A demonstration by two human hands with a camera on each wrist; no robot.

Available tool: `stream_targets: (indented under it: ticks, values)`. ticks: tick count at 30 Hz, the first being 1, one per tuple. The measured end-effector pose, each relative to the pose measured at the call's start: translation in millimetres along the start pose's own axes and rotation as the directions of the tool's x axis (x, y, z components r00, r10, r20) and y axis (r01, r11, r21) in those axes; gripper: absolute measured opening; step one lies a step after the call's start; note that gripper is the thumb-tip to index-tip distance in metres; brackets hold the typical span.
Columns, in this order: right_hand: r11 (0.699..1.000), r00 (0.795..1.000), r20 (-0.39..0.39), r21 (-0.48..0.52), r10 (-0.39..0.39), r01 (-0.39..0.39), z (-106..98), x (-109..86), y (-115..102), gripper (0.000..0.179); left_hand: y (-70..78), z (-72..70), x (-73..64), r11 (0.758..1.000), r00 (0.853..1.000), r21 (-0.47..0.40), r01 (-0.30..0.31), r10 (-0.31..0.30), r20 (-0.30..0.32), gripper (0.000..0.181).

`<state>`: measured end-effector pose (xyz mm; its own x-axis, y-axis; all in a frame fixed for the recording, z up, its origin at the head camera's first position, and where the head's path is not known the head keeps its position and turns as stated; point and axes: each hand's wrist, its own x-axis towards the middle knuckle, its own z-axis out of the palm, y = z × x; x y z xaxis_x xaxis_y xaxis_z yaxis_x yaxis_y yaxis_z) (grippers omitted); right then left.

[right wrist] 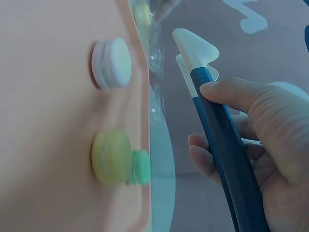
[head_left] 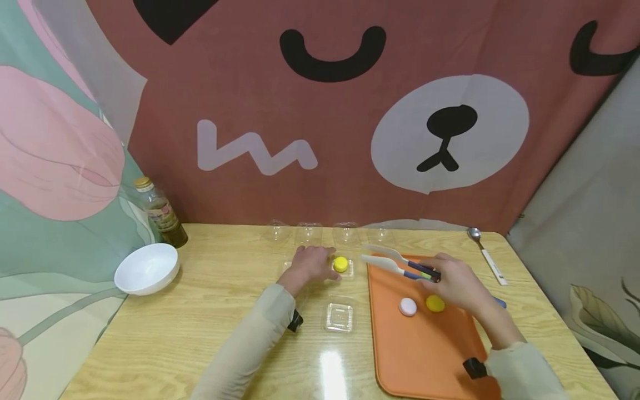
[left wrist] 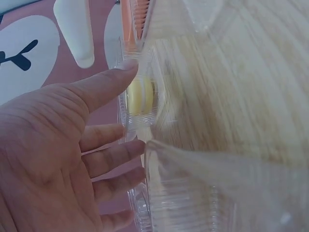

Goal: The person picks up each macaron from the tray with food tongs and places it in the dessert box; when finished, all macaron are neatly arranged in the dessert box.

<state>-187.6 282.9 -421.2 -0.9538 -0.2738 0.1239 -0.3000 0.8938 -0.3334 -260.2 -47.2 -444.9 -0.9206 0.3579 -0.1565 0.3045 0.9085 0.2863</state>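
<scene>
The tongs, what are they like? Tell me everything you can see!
The tongs have two long arms, with dark blue handles and broad, flat, whitish tips. They look smooth, perhaps plastic. The right hand grips the handles, its thumb pressing along one arm. They're held up above the orange tray, slanting, with the tips pointing toward the person's left. The tips are a little apart, with nothing pinched between them. Only the hand seems to touch them.
</scene>
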Motion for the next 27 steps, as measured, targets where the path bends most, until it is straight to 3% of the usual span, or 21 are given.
stream_targets:
  ticks: [6,13,20,27]
  values:
    - [1.000,0.998,-0.050,-0.007,0.024,-0.025,-9,-14.0,10,0.038,-2.1,-0.2,-2.2,1.000,1.000,0.008,-0.007,0.007,0.009,0.084]
    - [0.998,0.996,-0.071,-0.004,0.054,-0.055,-17,-30.9,24,0.038,-10.0,-14.4,-7.6,0.996,1.000,-0.090,0.002,-0.003,-0.014,0.085]
    - [0.999,0.993,-0.110,-0.033,0.032,-0.036,-23,-44.0,44,0.037,-39.8,-29.7,-16.9,0.978,0.999,-0.207,-0.017,0.008,-0.048,0.081]
    - [0.998,0.989,-0.141,-0.037,0.041,-0.047,-27,-55.1,57,0.036,-73.2,-34.9,-24.6,0.950,0.999,-0.313,-0.013,-0.002,-0.048,0.082]
